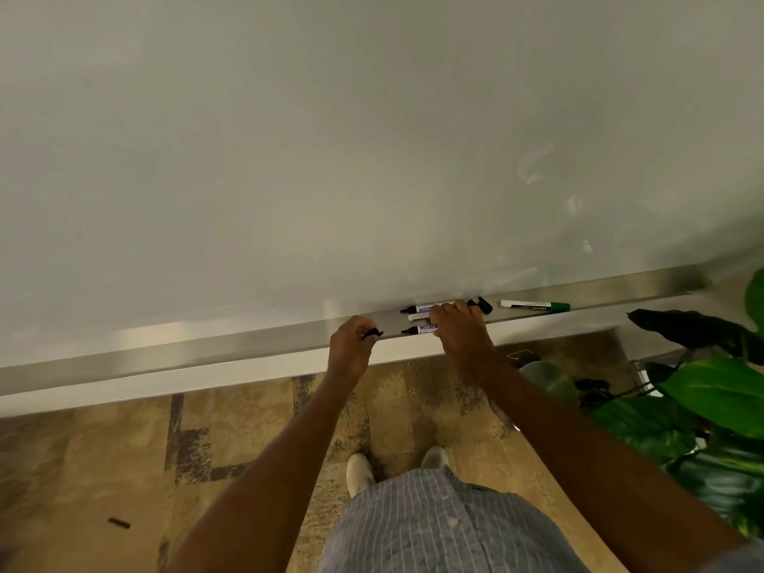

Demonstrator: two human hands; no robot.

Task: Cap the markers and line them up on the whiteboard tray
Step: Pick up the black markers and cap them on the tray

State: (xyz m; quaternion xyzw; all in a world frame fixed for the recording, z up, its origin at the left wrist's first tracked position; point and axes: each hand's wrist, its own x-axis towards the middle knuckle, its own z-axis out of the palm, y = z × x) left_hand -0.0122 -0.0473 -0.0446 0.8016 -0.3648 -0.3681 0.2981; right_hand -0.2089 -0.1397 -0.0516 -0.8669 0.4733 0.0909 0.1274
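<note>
A long metal whiteboard tray (206,353) runs under the whiteboard (330,159). My left hand (351,345) pinches a black cap (372,334) over the tray's front edge. My right hand (463,332) grips a white marker (417,329) with a bare black tip that points left, toward the cap. Two more uncapped markers (417,309) lie on the tray behind it, partly hidden by my fingers. Loose black caps (481,304) lie just right of my hand. A white marker with a green cap (535,305) lies farther right.
A leafy green plant (703,390) stands at the right, close to my right arm. The floor below is patterned carpet (124,469) with a small dark object (119,523) on it. My shoes (359,469) stand near the wall.
</note>
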